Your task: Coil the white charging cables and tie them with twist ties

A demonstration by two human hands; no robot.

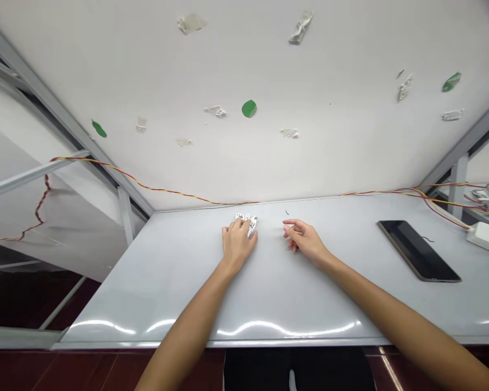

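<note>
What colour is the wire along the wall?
The wire is red and yellow; the head view shows it best.

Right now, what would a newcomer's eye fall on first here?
The left hand resting on small printed white paper pieces at the middle of the white table comes first, with the right hand loosely curled beside them, not touching. Further right lies a black tablet, and a red-and-yellow wire runs along the table's back edge.

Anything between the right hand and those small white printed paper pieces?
Nothing visible: only white tabletop separates the right hand from the small white printed paper pieces under the left hand.
</note>
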